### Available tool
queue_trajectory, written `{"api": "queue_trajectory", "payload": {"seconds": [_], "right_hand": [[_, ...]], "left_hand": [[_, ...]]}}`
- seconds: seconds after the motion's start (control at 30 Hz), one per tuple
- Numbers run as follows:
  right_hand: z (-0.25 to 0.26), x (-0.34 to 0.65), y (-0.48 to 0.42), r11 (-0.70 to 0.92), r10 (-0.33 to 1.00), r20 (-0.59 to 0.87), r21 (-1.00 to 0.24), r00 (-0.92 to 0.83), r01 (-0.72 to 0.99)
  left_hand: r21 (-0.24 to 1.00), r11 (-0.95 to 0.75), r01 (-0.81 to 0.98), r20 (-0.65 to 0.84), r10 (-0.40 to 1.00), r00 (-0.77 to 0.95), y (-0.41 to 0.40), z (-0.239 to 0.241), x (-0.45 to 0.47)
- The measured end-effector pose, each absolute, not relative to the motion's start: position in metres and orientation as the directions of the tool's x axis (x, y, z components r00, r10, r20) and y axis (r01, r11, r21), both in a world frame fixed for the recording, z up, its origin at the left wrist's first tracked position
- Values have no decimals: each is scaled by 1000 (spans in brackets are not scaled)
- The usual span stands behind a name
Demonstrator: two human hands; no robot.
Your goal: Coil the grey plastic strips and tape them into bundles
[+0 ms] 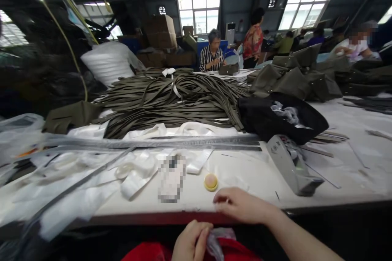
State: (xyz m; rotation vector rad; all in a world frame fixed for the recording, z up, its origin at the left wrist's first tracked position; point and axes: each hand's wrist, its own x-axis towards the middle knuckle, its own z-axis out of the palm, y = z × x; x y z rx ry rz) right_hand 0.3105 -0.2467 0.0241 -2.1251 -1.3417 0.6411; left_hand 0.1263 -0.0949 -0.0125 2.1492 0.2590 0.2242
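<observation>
My left hand [190, 241] is low by my lap, fingers curled round a crumpled clear plastic bag [218, 241] over red cloth [235, 251]. My right hand [240, 204] rests at the near edge of the white table [263, 179], fingers bent inward with the fingertips together; whether they pinch anything I cannot make out. A small round yellow-and-pink lid [211, 182] lies just beyond my right hand. A blurred flat object [171, 177] lies to its left, next to white ribbon rolls [134, 175].
A big heap of olive straps [171, 98] fills the table's middle, behind long metal rulers [153, 143]. A black bag [281, 120] and a grey device [290, 165] lie right. Olive bags [294, 75] pile far right. Other people work at the back.
</observation>
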Motion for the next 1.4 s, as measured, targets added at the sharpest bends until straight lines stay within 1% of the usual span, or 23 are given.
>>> {"api": "queue_trajectory", "payload": {"seconds": [0.03, 0.07, 0.1, 0.17, 0.23, 0.27, 0.3, 0.37, 0.5, 0.57, 0.63, 0.7, 0.77, 0.8, 0.87, 0.93, 1.0, 1.07, 1.13, 1.17, 1.2, 1.27, 1.4], "right_hand": [[23, 331, -252, -448, 841, -11, -576, 541, 684], [20, 353, -257, -587, 729, 69, -449, 681, 674], [16, 374, -259, -645, 674, 100, -403, 732, 649], [2, 410, -261, -707, 616, 127, -346, 778, 616], [-13, 433, -260, -730, 603, 126, -311, 787, 609], [-20, 439, -260, -736, 603, 126, -295, 788, 610], [-26, 444, -260, -738, 605, 127, -280, 786, 614], [-33, 450, -261, -739, 610, 134, -258, 781, 622], [-34, 451, -260, -717, 647, 122, -241, 753, 654], [-26, 434, -254, -640, 717, 116, -284, 688, 714], [-11, 399, -247, -487, 814, 139, -366, 564, 793], [10, 353, -239, -289, 909, 150, -444, 388, 848], [32, 308, -233, -104, 986, 57, -508, 154, 855], [42, 290, -230, -43, 998, 7, -533, 55, 845], [53, 263, -224, 44, 994, -64, -539, -93, 841], [55, 246, -218, 100, 985, -75, -471, -153, 877], [51, 235, -210, 134, 986, -49, -359, -162, 924], [47, 226, -203, 133, 990, -19, -256, -143, 958], [44, 218, -194, 114, 993, -19, -199, -121, 973], [43, 215, -191, 103, 993, -29, -197, -111, 975], [42, 213, -187, 88, 994, -47, -217, -101, 972], [43, 215, -183, 43, 993, -92, -314, -76, 949], [45, 232, -187, -60, 978, -194, -606, -74, 793]], "left_hand": [[841, -525, 129, 30, 283, 959, -95, -12, 127], [856, -491, 163, -7, 305, 952, -94, -12, 128], [874, -442, 200, -55, 319, 946, -93, -12, 128], [912, -285, 295, -201, 317, 927, -90, -15, 126], [920, -73, 384, -351, 278, 894, -86, -16, 121], [913, 22, 408, -400, 257, 880, -85, -16, 118], [905, 97, 414, -425, 246, 871, -84, -14, 115], [900, 178, 398, -433, 259, 864, -83, -9, 108], [891, 176, 419, -454, 293, 842, -81, 0, 97], [882, 156, 444, -471, 313, 825, -79, 1, 91], [875, 164, 455, -483, 337, 808, -78, 2, 85], [870, 206, 449, -494, 359, 792, -78, 2, 78], [861, 264, 434, -506, 370, 779, -76, 0, 72], [856, 294, 426, -513, 376, 772, -76, -1, 70], [843, 350, 409, -527, 380, 760, -74, -5, 66], [833, 390, 392, -535, 387, 751, -73, -7, 63], [836, 395, 382, -531, 399, 748, -74, -7, 62], [847, 372, 379, -516, 407, 753, -75, -7, 61], [861, 333, 384, -499, 411, 763, -76, -5, 62], [873, 295, 388, -483, 427, 764, -76, -5, 62], [887, 245, 392, -462, 451, 764, -75, -4, 63], [904, 129, 408, -415, 496, 762, -73, -2, 62], [895, -23, 446, -376, 500, 780, -70, 3, 59]]}}
